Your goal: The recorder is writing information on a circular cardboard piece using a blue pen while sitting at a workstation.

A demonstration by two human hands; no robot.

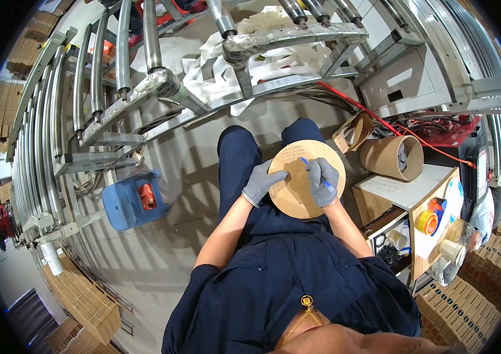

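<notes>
A round tan cardboard disc rests over my lap, with several lines of handwriting near its far edge. My left hand, in a grey glove, grips the disc's left edge with the thumb lying on top. In my gloved right hand is a blue and white pen, pinched between the fingers. Its tip points at the disc just below the writing, though whether it touches cannot be made out.
A blue plastic stool stands on the floor at left. Metal roller conveyor frames span the far side. At right, a cardboard tube sits by a small cabinet, with orange tape on its side. Stacked cartons fill the lower right.
</notes>
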